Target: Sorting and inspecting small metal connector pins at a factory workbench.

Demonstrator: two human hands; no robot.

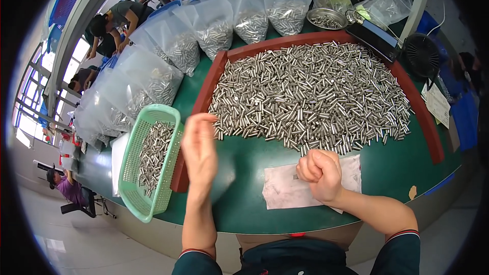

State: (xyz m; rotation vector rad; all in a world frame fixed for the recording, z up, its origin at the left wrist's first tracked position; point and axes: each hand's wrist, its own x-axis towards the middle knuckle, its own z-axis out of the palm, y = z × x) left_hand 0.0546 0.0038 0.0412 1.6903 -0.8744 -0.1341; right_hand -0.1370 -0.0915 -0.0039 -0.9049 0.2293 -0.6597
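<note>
My left hand (199, 145), a little blurred, is raised between the green basket and the heap of pins. Its fingers look loosely stretched, with nothing visible in them. My right hand (321, 173) is closed in a fist above a whitish, stained cloth (280, 191); whatever it may hold is hidden. Short shiny metal pins (305, 91) cover much of the green table in a wide heap, and more of them lie in the light green perforated basket (145, 213) at the left.
A red-brown raised border (428, 127) surrounds the heap on three sides. Clear bags of pins (252, 23) stand behind and to the left. At the far right are a metal bowl (311, 16), a dark flat device (374, 38) and a black fan (422, 55). Other people work at the left.
</note>
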